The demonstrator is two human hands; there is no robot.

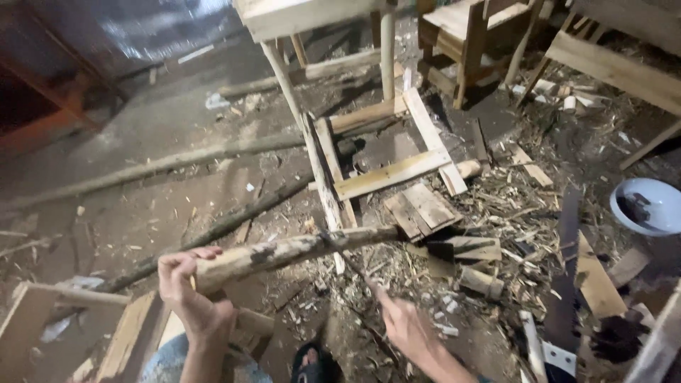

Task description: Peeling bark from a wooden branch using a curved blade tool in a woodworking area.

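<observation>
Down close, the left hand (190, 292) is wrapping its fingers around the near end of a rough wooden pole (284, 253), holding it raised and slanting away rightward. The right hand (403, 325) is gripping a thin dark tool (355, 266) that is meeting the pole's underside. Beyond, wood scraps (496, 213) are littering the floor around a pale wooden frame (383, 174).

A dirt floor (163, 128) carried everything: long rough poles (156, 167), a nailed frame of pale planks (386, 174), a handsaw (564, 284), a white bowl (649, 206), and scattered wood shavings (496, 213).
</observation>
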